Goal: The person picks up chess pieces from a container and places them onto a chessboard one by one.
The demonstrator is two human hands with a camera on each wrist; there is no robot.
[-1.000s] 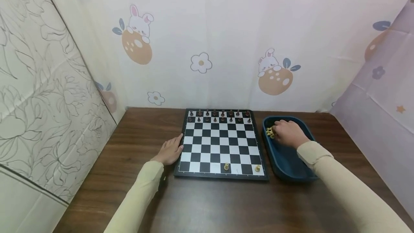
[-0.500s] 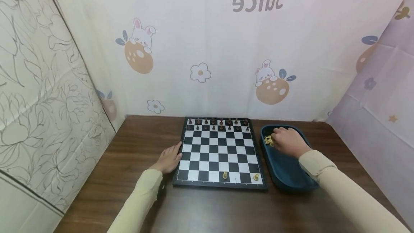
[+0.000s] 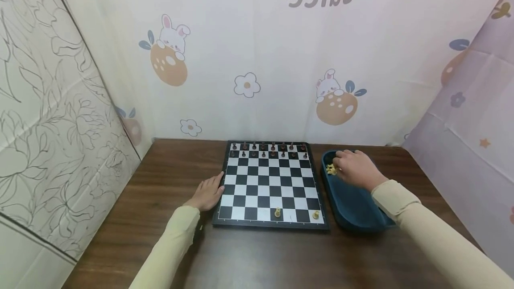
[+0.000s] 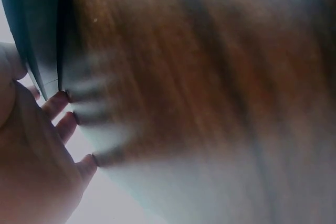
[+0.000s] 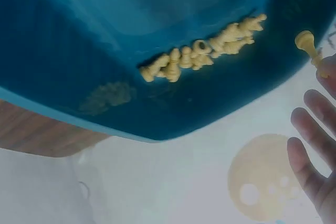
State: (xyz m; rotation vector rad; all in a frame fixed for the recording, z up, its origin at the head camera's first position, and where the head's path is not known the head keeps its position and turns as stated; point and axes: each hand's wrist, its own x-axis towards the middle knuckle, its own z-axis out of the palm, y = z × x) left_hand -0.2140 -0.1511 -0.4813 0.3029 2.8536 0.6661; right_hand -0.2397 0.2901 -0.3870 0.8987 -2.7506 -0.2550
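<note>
A folding chessboard [image 3: 263,179] lies in the middle of the table in the head view. My left hand [image 3: 207,193] rests flat beside it, outstretched fingers touching its left edge; the left wrist view shows those fingertips [image 4: 67,119] on the brown wood. Over the back of a blue tray [image 3: 357,206], my right hand [image 3: 357,169] pinches a cream chess piece [image 5: 306,41] between thumb and index finger, the other fingers extended. Several cream chess pieces [image 5: 185,59] lie heaped along one side of the tray bottom. Two more cream pieces, one [image 3: 277,212] and another [image 3: 316,214], stand on the board's near row.
Dark brown chess pieces [image 3: 273,147] fill the board's two far rows. Behind the wooden table [image 3: 176,159] hangs a printed white curtain [image 3: 281,48], with a flower-patterned panel [image 3: 60,115] on the left and more curtain on the right.
My right hand has risen slightly at the back of the tray. The left hand stays at the board's edge. The head view has tilted a little, shifting everything in it.
</note>
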